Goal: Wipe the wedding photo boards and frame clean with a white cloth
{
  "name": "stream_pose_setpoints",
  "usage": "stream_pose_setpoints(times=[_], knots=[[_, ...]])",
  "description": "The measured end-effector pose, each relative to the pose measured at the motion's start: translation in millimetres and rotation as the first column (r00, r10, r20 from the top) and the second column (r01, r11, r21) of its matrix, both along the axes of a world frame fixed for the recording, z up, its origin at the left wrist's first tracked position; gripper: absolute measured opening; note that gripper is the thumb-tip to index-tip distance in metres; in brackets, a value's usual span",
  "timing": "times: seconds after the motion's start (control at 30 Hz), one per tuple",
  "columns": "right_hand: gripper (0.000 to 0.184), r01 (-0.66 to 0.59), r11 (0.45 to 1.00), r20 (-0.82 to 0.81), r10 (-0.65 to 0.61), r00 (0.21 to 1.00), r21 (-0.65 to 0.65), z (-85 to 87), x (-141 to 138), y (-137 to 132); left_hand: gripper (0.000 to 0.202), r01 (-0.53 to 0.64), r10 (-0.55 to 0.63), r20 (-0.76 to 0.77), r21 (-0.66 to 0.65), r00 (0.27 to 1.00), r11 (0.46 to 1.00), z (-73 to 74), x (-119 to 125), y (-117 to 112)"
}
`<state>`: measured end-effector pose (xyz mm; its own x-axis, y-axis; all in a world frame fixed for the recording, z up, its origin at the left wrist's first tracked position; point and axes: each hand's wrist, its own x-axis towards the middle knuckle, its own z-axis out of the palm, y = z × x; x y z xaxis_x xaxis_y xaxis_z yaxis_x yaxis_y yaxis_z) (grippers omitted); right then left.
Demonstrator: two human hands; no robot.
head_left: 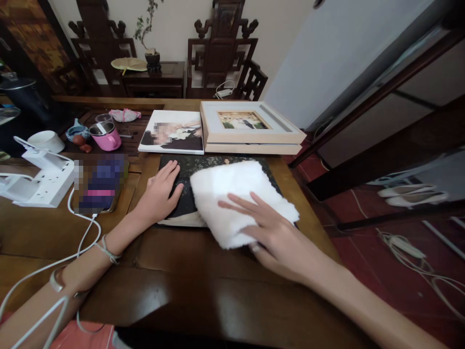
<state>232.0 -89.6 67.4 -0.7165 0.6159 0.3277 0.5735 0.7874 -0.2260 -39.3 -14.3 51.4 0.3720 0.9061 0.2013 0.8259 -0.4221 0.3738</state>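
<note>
A white power strip (51, 184) sat left of a cabled smartphone (103, 184). The left hand (162, 191) lay flat, gripping nothing, on a dark photo panel (187, 198) atop the wooden table (196, 286). Rightward, a fluffy white cloth (232, 182) covered much of it (overhanging its near edge), under the widely spread right hand (272, 228).

Cloth (236, 182) lies on photo panel (186, 169), frames (252, 133) behind.

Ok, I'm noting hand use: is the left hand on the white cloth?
No, the left hand rests at the left edge of the dark picture, while the right hand is on the white cloth.
</note>
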Motion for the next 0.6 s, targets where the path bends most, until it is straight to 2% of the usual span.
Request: stream_pose_setpoints(times=[0.17,0.3,0.43,0.6], knots=[[0.036,0.139,0.990,0.003,-0.139,0.990,0.036,-12.4,8,49,0.051,0.007,-0.007,0.013,0.013,1.000,1.000,-5.8,0,-7],[0.037,0.240,0.970,-0.002,-0.240,0.971,0.029,-17.2,4,60,0.051,0.005,-0.005,0.009,0.000,1.000,1.000,-6.1,2,-8],[0.038,0.213,0.977,-0.003,-0.213,0.977,0.027,-15.8,-4,34,0.051,0.005,-0.006,0.017,0.005,1.000,1.000,-5.0,2,-4],[0.030,0.076,0.997,-0.043,-0.075,0.996,0.030,-15.7,-13,-18,0.051,0.006,-0.006,0.005,0.000,1.000,1.000,-1.9,3,2]])
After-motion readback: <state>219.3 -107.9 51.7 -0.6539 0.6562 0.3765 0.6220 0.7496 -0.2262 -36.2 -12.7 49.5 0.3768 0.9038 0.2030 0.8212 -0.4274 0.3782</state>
